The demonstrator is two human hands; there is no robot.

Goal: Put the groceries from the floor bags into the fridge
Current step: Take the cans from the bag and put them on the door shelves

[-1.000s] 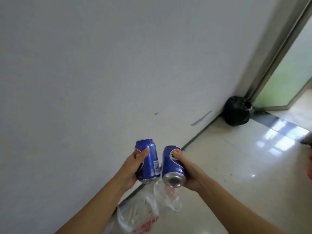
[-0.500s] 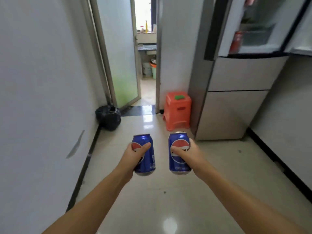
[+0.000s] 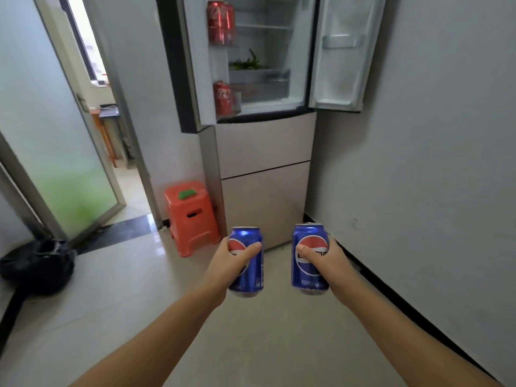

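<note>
L hand (image 3: 231, 261) & R hand (image 3: 329, 261) fingers each wrapped round upright blue can, fridge (image 3: 265, 152) ahead.

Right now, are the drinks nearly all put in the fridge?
Partly. Red cans already sit in the open fridge's left door shelves. In hand: the left hand and right hand each hold a blue can, upright, not yet inside. The floor bags are out of view, so what's left is unknown.

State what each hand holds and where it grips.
Left hand grips one blue can around its middle; right hand grips another blue can likewise.
</note>
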